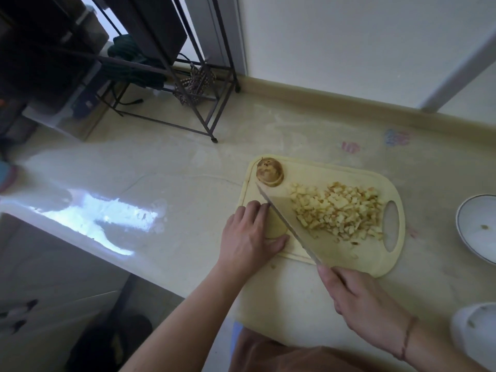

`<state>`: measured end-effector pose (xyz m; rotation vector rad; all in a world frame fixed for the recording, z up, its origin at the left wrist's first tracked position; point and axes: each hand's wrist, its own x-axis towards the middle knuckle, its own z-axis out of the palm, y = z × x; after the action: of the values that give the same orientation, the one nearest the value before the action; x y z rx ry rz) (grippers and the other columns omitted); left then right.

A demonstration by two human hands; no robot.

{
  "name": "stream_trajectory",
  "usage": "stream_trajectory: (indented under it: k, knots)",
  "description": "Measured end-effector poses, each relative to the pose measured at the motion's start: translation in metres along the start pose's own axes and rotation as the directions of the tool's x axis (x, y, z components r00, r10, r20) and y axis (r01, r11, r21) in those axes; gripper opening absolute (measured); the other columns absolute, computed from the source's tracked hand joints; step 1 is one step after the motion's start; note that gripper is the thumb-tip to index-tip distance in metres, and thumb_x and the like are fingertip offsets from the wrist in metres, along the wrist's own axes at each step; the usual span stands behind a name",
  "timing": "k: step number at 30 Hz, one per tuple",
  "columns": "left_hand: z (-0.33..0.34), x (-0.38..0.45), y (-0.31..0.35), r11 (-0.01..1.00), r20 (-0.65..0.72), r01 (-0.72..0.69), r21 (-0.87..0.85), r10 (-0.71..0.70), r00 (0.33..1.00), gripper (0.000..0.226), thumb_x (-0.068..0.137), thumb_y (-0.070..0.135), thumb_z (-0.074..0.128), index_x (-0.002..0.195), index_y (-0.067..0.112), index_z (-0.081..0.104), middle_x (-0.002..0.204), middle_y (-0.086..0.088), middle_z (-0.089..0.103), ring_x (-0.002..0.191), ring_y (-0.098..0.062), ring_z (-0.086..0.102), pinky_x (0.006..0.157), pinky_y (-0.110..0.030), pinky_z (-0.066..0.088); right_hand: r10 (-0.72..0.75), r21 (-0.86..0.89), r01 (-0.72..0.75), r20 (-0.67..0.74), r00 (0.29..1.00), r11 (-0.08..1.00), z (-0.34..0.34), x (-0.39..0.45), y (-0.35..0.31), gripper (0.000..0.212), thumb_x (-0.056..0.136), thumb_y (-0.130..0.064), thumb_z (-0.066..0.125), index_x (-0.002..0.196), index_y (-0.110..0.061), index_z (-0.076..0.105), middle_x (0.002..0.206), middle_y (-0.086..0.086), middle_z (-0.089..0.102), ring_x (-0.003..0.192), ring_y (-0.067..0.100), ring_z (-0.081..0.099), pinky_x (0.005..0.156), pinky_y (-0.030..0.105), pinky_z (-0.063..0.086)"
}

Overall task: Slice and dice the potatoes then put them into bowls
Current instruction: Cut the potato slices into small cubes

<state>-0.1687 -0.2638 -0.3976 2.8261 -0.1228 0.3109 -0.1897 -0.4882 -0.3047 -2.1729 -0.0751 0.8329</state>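
A pale yellow cutting board (357, 260) lies on the floor. My left hand (251, 237) holds a peeled potato piece (276, 228) down at the board's left edge, fingers and thumb round it. My right hand (357, 296) grips the handle of a large knife (287, 224), whose blade runs diagonally right beside the potato piece. A heap of diced potato (341, 210) covers the board's right half. A browned potato end (269, 171) sits at the far left corner of the board.
A white bowl (475, 229) stands on the floor right of the board, a scrap inside. Another white bowl or dish (472, 328) shows at the lower right edge. A metal rack (188, 89) stands at the back left, and a wall baseboard (349, 103) runs behind.
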Motion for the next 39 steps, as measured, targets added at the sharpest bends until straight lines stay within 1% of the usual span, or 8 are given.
stream_trajectory:
  k: [4, 9, 16, 20, 22, 24, 29, 39]
  knots:
    - [0.007, -0.001, -0.006, 0.994, -0.043, -0.052, -0.092, 0.048, 0.998, 0.056, 0.079, 0.047, 0.076, 0.115, 0.005, 0.07, 0.113, -0.01, 0.065, 0.103, -0.033, 0.062, 0.085, -0.043, 0.054, -0.044, -0.011, 0.044, -0.03, 0.999, 0.999, 0.001, -0.001, 0.002, 0.069, 0.082, -0.076, 0.022, 0.059, -0.014, 0.044, 0.051, 0.0, 0.049, 0.053, 0.012, 0.052, 0.063, 0.032, 0.044]
    - [0.013, -0.001, -0.003, 0.951, -0.103, -0.174, -0.256, 0.152, 0.983, 0.034, 0.082, 0.021, 0.08, 0.107, 0.0, 0.073, 0.112, -0.013, 0.068, 0.104, -0.035, 0.063, 0.09, -0.042, 0.054, -0.078, -0.021, 0.078, -0.022, 0.997, 0.997, -0.002, -0.001, 0.014, 0.083, 0.077, -0.087, 0.017, 0.063, -0.011, 0.047, 0.059, 0.007, 0.053, 0.058, 0.014, 0.055, 0.068, 0.038, 0.047]
    - [0.016, -0.001, -0.001, 0.947, -0.114, -0.134, -0.293, 0.105, 0.988, 0.029, 0.081, 0.017, 0.081, 0.104, 0.001, 0.074, 0.112, -0.012, 0.069, 0.104, -0.033, 0.063, 0.092, -0.04, 0.054, 0.092, -0.041, -0.09, 0.04, 0.995, 0.995, -0.012, -0.013, 0.01, 0.065, 0.073, -0.073, 0.025, 0.062, -0.011, 0.045, 0.056, -0.001, 0.057, 0.056, 0.011, 0.054, 0.063, 0.026, 0.042]
    - [0.015, -0.001, 0.0, 0.941, -0.122, -0.14, -0.308, 0.106, 0.987, 0.029, 0.08, 0.015, 0.083, 0.105, 0.001, 0.074, 0.112, -0.011, 0.069, 0.104, -0.032, 0.063, 0.093, -0.04, 0.054, 0.051, -0.037, -0.051, 0.002, 0.999, 0.998, -0.005, -0.009, 0.014, 0.087, 0.07, -0.086, 0.015, 0.067, -0.007, 0.051, 0.069, 0.005, 0.062, 0.065, 0.011, 0.058, 0.068, 0.024, 0.042]
    - [0.013, 0.0, -0.001, 0.937, -0.131, -0.146, -0.319, 0.109, 0.985, 0.03, 0.079, 0.014, 0.084, 0.104, 0.0, 0.074, 0.111, -0.011, 0.069, 0.104, -0.03, 0.062, 0.093, -0.038, 0.054, -0.008, -0.041, 0.008, -0.001, 1.0, 0.999, 0.003, 0.003, 0.019, 0.099, 0.07, -0.092, 0.008, 0.074, -0.005, 0.056, 0.076, 0.008, 0.066, 0.075, 0.013, 0.062, 0.077, 0.031, 0.047]
    - [0.012, 0.001, 0.0, 0.932, -0.134, -0.143, -0.332, 0.104, 0.986, 0.031, 0.078, 0.013, 0.085, 0.104, 0.0, 0.074, 0.111, -0.01, 0.069, 0.104, -0.029, 0.062, 0.092, -0.039, 0.054, -0.049, -0.039, 0.049, -0.003, 0.999, 0.998, 0.008, 0.014, 0.017, 0.092, 0.072, -0.091, 0.008, 0.066, -0.009, 0.049, 0.066, 0.007, 0.06, 0.066, 0.013, 0.058, 0.073, 0.038, 0.048]
    - [0.013, -0.001, -0.002, 0.934, -0.122, -0.129, -0.332, 0.093, 0.988, 0.028, 0.08, 0.016, 0.085, 0.1, 0.0, 0.073, 0.107, -0.011, 0.068, 0.102, -0.031, 0.062, 0.091, -0.04, 0.054, -0.016, -0.017, 0.016, -0.053, 0.998, 1.0, -0.002, 0.019, 0.01, 0.076, 0.076, -0.081, 0.016, 0.057, -0.012, 0.042, 0.054, 0.01, 0.052, 0.051, 0.014, 0.051, 0.059, 0.031, 0.041]
    - [0.011, -0.008, -0.004, 0.928, -0.126, -0.168, -0.332, 0.133, 0.983, 0.025, 0.082, 0.013, 0.081, 0.099, -0.003, 0.072, 0.105, -0.015, 0.066, 0.103, -0.036, 0.061, 0.091, -0.042, 0.053, -0.03, -0.001, 0.03, 0.004, 1.0, 1.0, -0.007, 0.003, 0.006, 0.087, 0.068, -0.093, 0.012, 0.06, -0.011, 0.043, 0.051, -0.001, 0.05, 0.05, 0.01, 0.049, 0.059, 0.032, 0.043]
